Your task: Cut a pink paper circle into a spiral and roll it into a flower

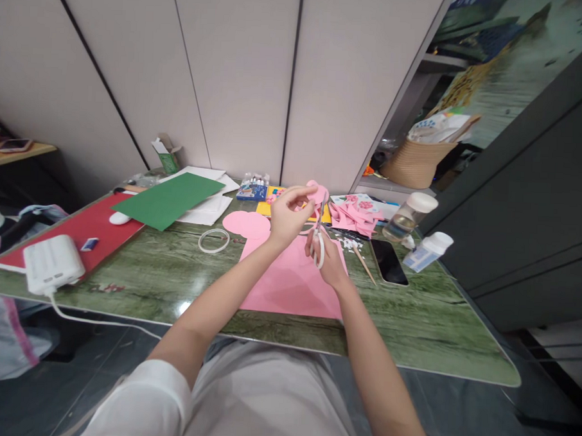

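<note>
My left hand (290, 213) pinches a small piece of pink paper (316, 191) up over the middle of the table. In my right hand (328, 258) is a pair of scissors (319, 245) with white handles, its blades pointing up at the edge of that piece. A narrow pink strip hangs near the blades. Below both hands lies a large pink sheet (288, 282), partly hidden by my arms. Rounded pink paper cutouts (245, 224) rest left of my left hand, and a heap of pink scraps (353, 217) lies to the right.
A phone (389, 261), a wooden stick (365, 263), a jar of liquid (409, 217) and a white bottle (429, 251) stand or lie at right. Leftward are a white ring (213, 241), green sheet (171, 198), red sheet (111, 236) and a corded white power bank (52, 263).
</note>
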{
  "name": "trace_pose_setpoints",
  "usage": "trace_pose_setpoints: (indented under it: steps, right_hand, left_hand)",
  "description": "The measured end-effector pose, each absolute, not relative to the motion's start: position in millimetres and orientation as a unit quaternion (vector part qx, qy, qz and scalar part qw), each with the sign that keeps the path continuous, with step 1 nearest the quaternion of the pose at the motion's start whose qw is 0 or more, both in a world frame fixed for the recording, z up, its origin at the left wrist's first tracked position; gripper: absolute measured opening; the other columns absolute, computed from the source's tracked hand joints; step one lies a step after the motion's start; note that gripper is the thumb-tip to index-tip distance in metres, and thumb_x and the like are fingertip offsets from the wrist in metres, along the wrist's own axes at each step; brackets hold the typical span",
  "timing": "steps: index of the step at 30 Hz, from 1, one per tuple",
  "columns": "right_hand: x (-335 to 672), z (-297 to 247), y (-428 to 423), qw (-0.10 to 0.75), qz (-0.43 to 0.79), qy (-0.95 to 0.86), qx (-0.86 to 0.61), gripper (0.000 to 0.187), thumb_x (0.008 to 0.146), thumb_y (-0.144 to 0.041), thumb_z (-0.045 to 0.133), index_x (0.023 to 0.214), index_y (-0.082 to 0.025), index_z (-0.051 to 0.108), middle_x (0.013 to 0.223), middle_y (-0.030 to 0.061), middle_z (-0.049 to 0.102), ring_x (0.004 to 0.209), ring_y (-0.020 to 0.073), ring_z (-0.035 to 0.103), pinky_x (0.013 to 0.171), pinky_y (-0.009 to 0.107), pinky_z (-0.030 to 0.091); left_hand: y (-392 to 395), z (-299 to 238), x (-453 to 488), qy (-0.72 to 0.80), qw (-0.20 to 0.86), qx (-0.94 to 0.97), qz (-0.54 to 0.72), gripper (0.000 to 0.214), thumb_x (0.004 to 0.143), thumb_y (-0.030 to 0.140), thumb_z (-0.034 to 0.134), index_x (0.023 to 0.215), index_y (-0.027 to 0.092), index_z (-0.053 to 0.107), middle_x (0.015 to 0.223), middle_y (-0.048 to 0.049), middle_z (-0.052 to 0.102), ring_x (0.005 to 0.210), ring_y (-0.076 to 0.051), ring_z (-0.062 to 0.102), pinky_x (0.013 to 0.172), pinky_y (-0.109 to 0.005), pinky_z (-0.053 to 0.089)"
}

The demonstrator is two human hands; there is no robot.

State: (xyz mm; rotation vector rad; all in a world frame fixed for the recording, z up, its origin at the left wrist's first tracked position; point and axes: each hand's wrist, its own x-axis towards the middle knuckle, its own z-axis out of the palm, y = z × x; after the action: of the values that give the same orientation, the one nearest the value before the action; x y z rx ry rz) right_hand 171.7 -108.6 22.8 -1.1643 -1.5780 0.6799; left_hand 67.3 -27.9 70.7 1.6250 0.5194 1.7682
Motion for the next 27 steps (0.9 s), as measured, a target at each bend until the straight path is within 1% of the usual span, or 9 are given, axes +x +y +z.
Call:
trace_pose_setpoints:
  steps: [3,9,16,19,23,27]
  right_hand:
    - [171.8,23.4,-108.9,0.508,0.28,-0.655,-0.484,0.031,0.092,-0.044,0.033,0.076,-0.021,0.045,0.063,-0.0015,0.047,0.058,0.0126,0.044,0.057,0.027,0.034]
    - [171.0,23.4,-109.2,0.508,0.277,-0.656,-0.485,0.031,0.093,-0.042,0.033,0.073,-0.02,0.044,0.062,-0.002,0.046,0.058,0.0122,0.043,0.057,0.027,0.033]
    - [169.1,24.8,-109.3,0.503,0.289,-0.661,-0.476,0.027,0.092,-0.04,0.034,0.076,-0.021,0.043,0.062,-0.0023,0.047,0.058,0.0124,0.043,0.057,0.027,0.034]
    - [169.1,25.2,-109.3,0.502,0.29,-0.663,-0.475,0.027,0.092,-0.039,0.035,0.074,-0.021,0.043,0.062,-0.0025,0.046,0.057,0.0123,0.041,0.056,0.027,0.033]
    - [169.9,24.4,-109.3,0.497,0.292,-0.664,-0.476,0.026,0.092,-0.038,0.036,0.074,-0.021,0.043,0.06,-0.0028,0.046,0.057,0.0123,0.042,0.057,0.026,0.033]
    - [169.7,23.3,-108.9,0.497,0.293,-0.663,-0.477,0.025,0.092,-0.038,0.036,0.074,-0.021,0.043,0.061,-0.0027,0.047,0.057,0.0124,0.043,0.057,0.027,0.033]
  left_hand:
    - [-27.2,71.3,66.0,0.196,0.333,0.628,0.676,0.02,0.071,0.015,0.061,0.09,0.019,0.069,0.09,-0.0054,0.066,0.075,-0.01,0.058,0.069,-0.024,0.047]
    - [-26.2,71.5,64.9,0.187,0.339,0.62,0.682,0.015,0.073,0.017,0.062,0.085,0.018,0.069,0.087,-0.0057,0.067,0.077,-0.012,0.06,0.07,-0.025,0.048]
    - [-25.4,73.4,62.4,0.21,0.344,0.602,0.69,0.012,0.073,0.019,0.062,0.082,0.018,0.07,0.083,-0.0056,0.068,0.08,-0.013,0.062,0.075,-0.027,0.05]
    - [-25.0,74.0,61.0,0.206,0.341,0.598,0.695,0.011,0.074,0.02,0.062,0.081,0.018,0.07,0.083,-0.0054,0.068,0.08,-0.014,0.062,0.075,-0.027,0.05]
    - [-24.2,74.2,60.0,0.208,0.331,0.604,0.695,0.013,0.076,0.022,0.061,0.084,0.019,0.07,0.086,-0.0053,0.068,0.082,-0.014,0.062,0.076,-0.028,0.05]
    - [-25.2,74.0,61.9,0.202,0.347,0.603,0.689,0.017,0.074,0.026,0.065,0.089,0.019,0.07,0.093,-0.0067,0.067,0.085,-0.014,0.062,0.078,-0.028,0.05]
